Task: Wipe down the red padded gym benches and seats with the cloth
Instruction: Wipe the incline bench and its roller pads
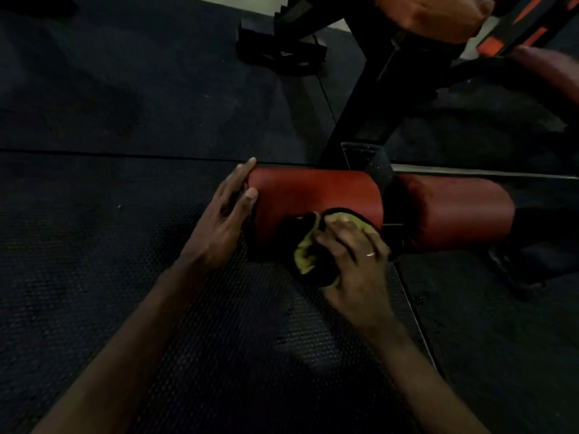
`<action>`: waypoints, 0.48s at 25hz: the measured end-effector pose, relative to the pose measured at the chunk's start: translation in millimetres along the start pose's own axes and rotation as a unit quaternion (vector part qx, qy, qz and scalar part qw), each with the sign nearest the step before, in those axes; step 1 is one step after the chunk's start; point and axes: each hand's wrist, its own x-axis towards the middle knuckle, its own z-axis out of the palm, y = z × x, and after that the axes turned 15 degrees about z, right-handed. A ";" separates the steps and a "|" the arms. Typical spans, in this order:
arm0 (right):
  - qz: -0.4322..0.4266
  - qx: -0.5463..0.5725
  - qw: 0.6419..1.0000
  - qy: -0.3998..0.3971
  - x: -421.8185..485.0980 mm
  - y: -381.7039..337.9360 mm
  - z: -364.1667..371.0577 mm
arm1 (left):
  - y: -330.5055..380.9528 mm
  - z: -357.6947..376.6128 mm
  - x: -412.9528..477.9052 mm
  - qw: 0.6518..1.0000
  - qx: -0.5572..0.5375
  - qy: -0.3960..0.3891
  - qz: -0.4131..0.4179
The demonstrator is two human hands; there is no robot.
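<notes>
Dark textured rubber floor lies under you. Your left hand rests flat-fingered against the red roller pad; your right hand grips the cloth on it.

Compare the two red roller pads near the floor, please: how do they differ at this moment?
The left roller pad has both hands on it: the left hand lies flat against its end and the right hand presses the cloth on its front. The right roller pad is untouched. The left one looks brighter, the right one darker and shadowed. Both are red, padded cylinders, one on each side of the black frame.
</notes>
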 end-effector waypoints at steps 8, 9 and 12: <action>0.260 0.157 0.944 0.127 -9.7 -35.4 42.0 | -5.5 -5.6 4.9 0.997 -0.007 -0.058 -0.047; 0.232 0.138 0.957 0.102 -15.1 -41.4 48.9 | -6.6 -5.8 5.7 0.997 -0.007 -0.057 -0.045; 0.096 0.095 0.991 -0.019 -39.0 -60.6 53.5 | -7.8 -5.4 11.2 0.998 -0.012 -0.052 -0.040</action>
